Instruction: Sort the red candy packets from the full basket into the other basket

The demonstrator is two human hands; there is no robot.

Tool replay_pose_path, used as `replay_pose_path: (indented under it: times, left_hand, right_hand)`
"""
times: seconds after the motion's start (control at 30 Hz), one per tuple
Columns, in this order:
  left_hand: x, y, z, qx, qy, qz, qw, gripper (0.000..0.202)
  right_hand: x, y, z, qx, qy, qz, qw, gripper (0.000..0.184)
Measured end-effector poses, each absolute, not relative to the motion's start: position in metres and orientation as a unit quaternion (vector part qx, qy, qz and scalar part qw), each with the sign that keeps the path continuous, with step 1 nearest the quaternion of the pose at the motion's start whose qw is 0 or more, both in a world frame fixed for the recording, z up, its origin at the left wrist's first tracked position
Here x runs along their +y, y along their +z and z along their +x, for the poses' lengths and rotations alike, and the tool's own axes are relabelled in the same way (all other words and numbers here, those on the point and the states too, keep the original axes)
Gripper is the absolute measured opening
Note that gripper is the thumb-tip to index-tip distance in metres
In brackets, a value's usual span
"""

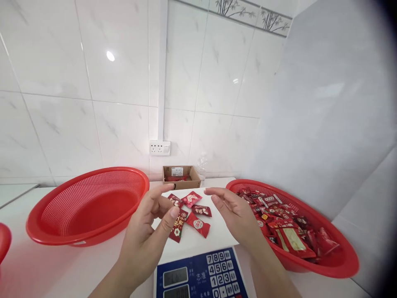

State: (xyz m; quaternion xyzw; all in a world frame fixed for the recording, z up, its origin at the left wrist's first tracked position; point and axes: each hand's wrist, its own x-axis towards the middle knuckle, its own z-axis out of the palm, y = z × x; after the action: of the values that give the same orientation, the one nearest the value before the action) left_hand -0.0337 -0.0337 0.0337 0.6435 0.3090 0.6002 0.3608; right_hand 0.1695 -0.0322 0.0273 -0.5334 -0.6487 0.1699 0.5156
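Observation:
My left hand (149, 227) hovers over the white platform of a weighing scale (214, 236), fingers curled loosely apart, nothing in it. My right hand (232, 211) is held palm up beside it, fingers stretched out and empty. Between and behind the hands several red wrapped candies (198, 224) lie on the scale platform. The scale's blue keypad panel (221, 273) and two displays face me at the bottom. To the right, a red mesh basket (341, 265) holds many red candy packets. To the left stands an empty red mesh basket (89, 207).
A small cardboard box (181, 177) sits against the tiled wall, with a clear plastic bottle (202, 165) beside it. A wall socket (160, 147) is above. Another red rim (4, 240) shows at the far left edge. A white panel rises on the right.

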Motion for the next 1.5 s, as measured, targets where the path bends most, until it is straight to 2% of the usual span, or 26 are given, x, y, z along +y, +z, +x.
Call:
replay_pose_path:
  times: [0.13,0.27,0.43,0.6,0.83,1.07,1.5]
  left_hand:
    - [-0.013,0.028,-0.033,0.405,0.444,0.742,0.298,0.031]
    - [0.013,0.017,-0.031,0.426,0.292,0.828,0.221,0.031]
    - [0.035,0.001,-0.027,0.428,0.184,0.865,0.187,0.04]
    - [0.044,-0.004,-0.015,0.431,0.128,0.874,0.186,0.056]
    - [0.052,-0.016,0.0,0.442,0.071,0.876,0.178,0.076]
    - [0.055,-0.015,0.013,0.442,0.023,0.881,0.166,0.081]
    - [0.057,-0.011,0.017,0.416,0.006,0.898,0.141,0.082]
  right_hand:
    - [-0.033,0.03,0.178,-0.669,0.181,-0.539,0.479,0.035]
    - [-0.027,0.027,0.189,-0.69,0.148,-0.559,0.436,0.037]
    - [-0.02,0.017,0.203,-0.724,0.157,-0.571,0.354,0.033]
    - [-0.012,0.005,0.209,-0.759,0.182,-0.567,0.265,0.033]
    - [-0.001,-0.009,0.208,-0.784,0.186,-0.545,0.23,0.027]
    - [0.004,-0.013,0.211,-0.778,0.189,-0.561,0.209,0.036]
    - [0.006,-0.011,0.212,-0.78,0.175,-0.567,0.2,0.025]
